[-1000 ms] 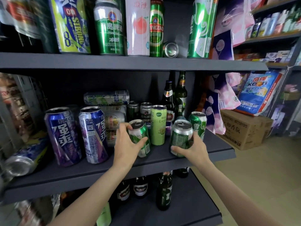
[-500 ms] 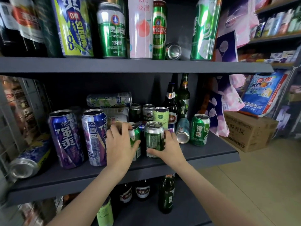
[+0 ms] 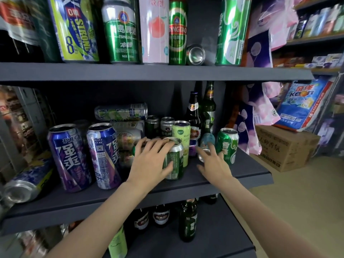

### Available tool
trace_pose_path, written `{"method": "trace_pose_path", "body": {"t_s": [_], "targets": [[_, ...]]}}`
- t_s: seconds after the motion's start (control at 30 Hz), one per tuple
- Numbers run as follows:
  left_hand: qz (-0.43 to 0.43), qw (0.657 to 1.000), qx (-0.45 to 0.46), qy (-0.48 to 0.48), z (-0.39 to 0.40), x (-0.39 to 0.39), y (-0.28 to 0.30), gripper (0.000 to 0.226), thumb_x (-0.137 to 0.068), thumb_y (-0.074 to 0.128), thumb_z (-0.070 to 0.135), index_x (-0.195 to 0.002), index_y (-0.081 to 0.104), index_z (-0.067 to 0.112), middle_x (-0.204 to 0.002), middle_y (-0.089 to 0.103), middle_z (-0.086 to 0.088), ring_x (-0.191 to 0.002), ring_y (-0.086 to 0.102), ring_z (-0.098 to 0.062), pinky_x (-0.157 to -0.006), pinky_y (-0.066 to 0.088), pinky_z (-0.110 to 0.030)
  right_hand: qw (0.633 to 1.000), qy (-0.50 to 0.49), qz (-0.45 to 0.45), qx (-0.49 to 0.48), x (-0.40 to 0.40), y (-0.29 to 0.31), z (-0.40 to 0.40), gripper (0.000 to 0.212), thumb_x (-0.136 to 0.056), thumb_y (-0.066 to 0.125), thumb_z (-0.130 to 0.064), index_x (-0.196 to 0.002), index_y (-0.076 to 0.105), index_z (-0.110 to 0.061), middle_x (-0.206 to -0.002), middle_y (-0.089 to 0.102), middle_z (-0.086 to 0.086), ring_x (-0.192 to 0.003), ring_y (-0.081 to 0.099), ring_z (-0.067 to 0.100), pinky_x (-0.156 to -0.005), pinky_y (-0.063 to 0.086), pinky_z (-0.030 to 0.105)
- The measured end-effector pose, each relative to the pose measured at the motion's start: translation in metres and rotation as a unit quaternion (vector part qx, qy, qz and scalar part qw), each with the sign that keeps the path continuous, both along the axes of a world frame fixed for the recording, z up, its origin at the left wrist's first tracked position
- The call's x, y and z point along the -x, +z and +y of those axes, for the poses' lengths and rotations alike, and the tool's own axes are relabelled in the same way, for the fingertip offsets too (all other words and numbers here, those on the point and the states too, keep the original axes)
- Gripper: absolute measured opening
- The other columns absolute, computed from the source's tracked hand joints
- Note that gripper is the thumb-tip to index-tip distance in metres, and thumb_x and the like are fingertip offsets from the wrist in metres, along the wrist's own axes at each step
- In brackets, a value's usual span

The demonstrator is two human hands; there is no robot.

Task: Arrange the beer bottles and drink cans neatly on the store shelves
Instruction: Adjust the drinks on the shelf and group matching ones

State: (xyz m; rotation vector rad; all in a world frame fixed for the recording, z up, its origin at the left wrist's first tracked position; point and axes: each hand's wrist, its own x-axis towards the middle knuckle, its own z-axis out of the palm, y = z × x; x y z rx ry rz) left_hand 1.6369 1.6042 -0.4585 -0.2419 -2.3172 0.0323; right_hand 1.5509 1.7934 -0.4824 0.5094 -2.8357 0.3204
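On the middle shelf my left hand lies over a green beer can with a silver top. Its fingers reach over the rim and its thumb wraps the can's front. A second green can behind that palm is almost hidden. My right hand hovers just to the right with fingers spread and holds nothing. Its fingertips are at a pale blue can lying on its side. A green Snow can stands right of that. Behind them are a light-green Rio can and two beer bottles.
Two tall purple Rio cans stand at the left, with a can on its side beyond them. More cans lie stacked at the back. The upper shelf holds tall cans, and bottles stand below. A cardboard box sits on the floor at the right.
My right hand carried the green can leftwards, set it beside the left hand's can and let go. It now reaches right. My left hand shifted onto that can.
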Motion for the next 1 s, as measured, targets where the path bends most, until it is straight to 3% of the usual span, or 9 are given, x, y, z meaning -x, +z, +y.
{"method": "trace_pose_path", "body": {"t_s": [0.13,0.23,0.33,0.43,0.5,0.6,0.73,0.87,1.0], "targets": [[0.002,1.000,0.018,0.016,-0.004,0.002,0.002,0.047,-0.069,0.072,0.039,-0.111,0.060,0.021,-0.100,0.064,0.002,-0.094,0.063,-0.023,-0.099,0.038,-0.046,0.999,-0.037,0.016,-0.007,0.001,-0.007,-0.013,0.053,-0.097,0.046,-0.027,-0.145,0.022,-0.025,-0.152,0.007,0.015,-0.124,0.038,0.043,-0.091,0.045,0.040],[-0.011,0.999,0.026,0.029,-0.003,0.002,0.006,0.051,-0.064,0.078,0.039,-0.109,0.063,0.021,-0.097,0.064,0.001,-0.092,0.064,-0.024,-0.098,0.040,-0.047,0.998,-0.041,0.042,0.019,-0.006,-0.011,-0.008,0.045,-0.097,0.046,-0.028,-0.139,0.031,-0.025,-0.149,0.014,0.015,-0.116,0.043,0.041,-0.087,0.048,0.041],[-0.012,0.999,0.026,0.027,-0.001,0.004,0.006,0.050,-0.062,0.079,0.037,-0.107,0.064,0.020,-0.097,0.064,-0.001,-0.091,0.064,-0.025,-0.097,0.041,-0.047,0.996,-0.011,0.085,0.028,-0.026,-0.019,0.006,0.041,-0.086,0.062,-0.030,-0.122,0.043,-0.021,-0.136,0.035,0.018,-0.087,0.058,0.038,-0.065,0.052,0.040],[0.000,0.999,0.017,0.032,0.000,0.006,0.003,0.048,-0.062,0.077,0.035,-0.105,0.064,0.019,-0.095,0.062,-0.002,-0.088,0.063,-0.026,-0.095,0.042,-0.045,0.991,-0.021,0.127,0.023,-0.033,-0.020,0.022,0.054,-0.071,0.078,-0.036,-0.109,0.047,-0.014,-0.115,0.052,0.021,-0.059,0.060,0.032,-0.046,0.049,0.033],[0.002,0.999,0.012,0.039,0.003,0.005,0.003,0.047,-0.062,0.076,0.035,-0.104,0.064,0.018,-0.093,0.061,-0.003,-0.087,0.063,-0.027,-0.094,0.042,-0.045,0.991,-0.055,0.120,0.035,-0.031,-0.009,0.021,0.063,-0.078,0.069,-0.046,-0.123,0.045,-0.009,-0.120,0.048,0.019,-0.074,0.062,0.033,-0.055,0.049,0.034],[-0.005,0.999,0.008,0.036,0.005,0.005,0.004,0.047,-0.061,0.077,0.034,-0.103,0.064,0.018,-0.092,0.061,-0.002,-0.086,0.063,-0.027,-0.093,0.044,-0.046,0.994,-0.089,0.012,0.068,-0.022,0.000,0.012,0.067,-0.086,0.057,-0.051,-0.133,0.029,-0.013,-0.131,0.035,0.015,-0.104,0.056,0.036,-0.071,0.045,0.036],[-0.006,1.000,0.008,0.023,-0.001,0.005,0.009,0.038,-0.071,0.062,0.044,-0.101,0.065,0.021,-0.090,0.061,0.002,-0.084,0.063,-0.024,-0.089,0.046,-0.044,0.992,-0.070,-0.019,0.108,-0.019,-0.002,0.012,0.064,-0.084,0.062,-0.035,-0.133,0.027,-0.012,-0.129,0.033,0.016,-0.108,0.050,0.039,-0.077,0.047,0.039],[-0.063,0.996,-0.066,-0.005,0.004,0.007,0.029,0.049,-0.080,0.033,0.054,-0.095,0.067,0.022,-0.087,0.057,0.006,-0.093,0.057,-0.021,-0.092,0.038,-0.038,0.992,-0.035,-0.063,0.106,-0.016,0.002,0.014,0.075,-0.081,0.066,-0.042,-0.136,0.025,-0.012,-0.130,0.032,0.016,-0.113,0.049,0.039,-0.089,0.046,0.040],[-0.120,0.981,-0.152,-0.012,0.012,0.016,0.046,0.030,-0.091,0.046,0.045,-0.108,0.061,0.026,-0.109,0.055,0.006,-0.109,0.048,-0.017,-0.099,0.028,-0.033,0.993,-0.009,-0.073,0.096,-0.015,0.030,0.020,0.078,-0.077,0.066,-0.055,-0.134,0.036,-0.011,-0.126,0.044,0.014,-0.115,0.048,0.033,-0.092,0.045,0.038]]}}
